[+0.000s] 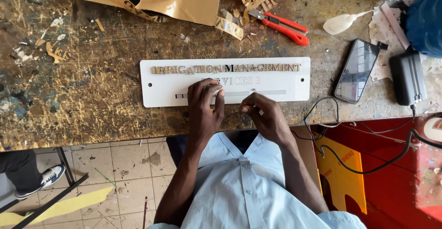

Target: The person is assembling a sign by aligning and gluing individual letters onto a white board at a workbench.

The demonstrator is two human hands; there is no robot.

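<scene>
1. Long white rectangular plastic sign plate (285, 88) lies flat on the worn, paint-stained wooden tabletop (92, 100), near its front edge. Top row has gold raised letters; the second row is only partly filled.
2. Left hand (205, 109): fingers spread a little and pressed down on the plate, over the second row, approx. at its middle.
3. Right hand (267, 116): fingertips pinched together just below the plate; prob. a small letter piece between them, but too small to tell.
4. Step in hand, as I judge: setting letters on the second row. The next move calls for careful alignment w/ the row and steady pressure.
5. Nearby: red-handled cutter (283, 26), black smartphone (357, 70), gold cut-out sheet (184, 1).
</scene>
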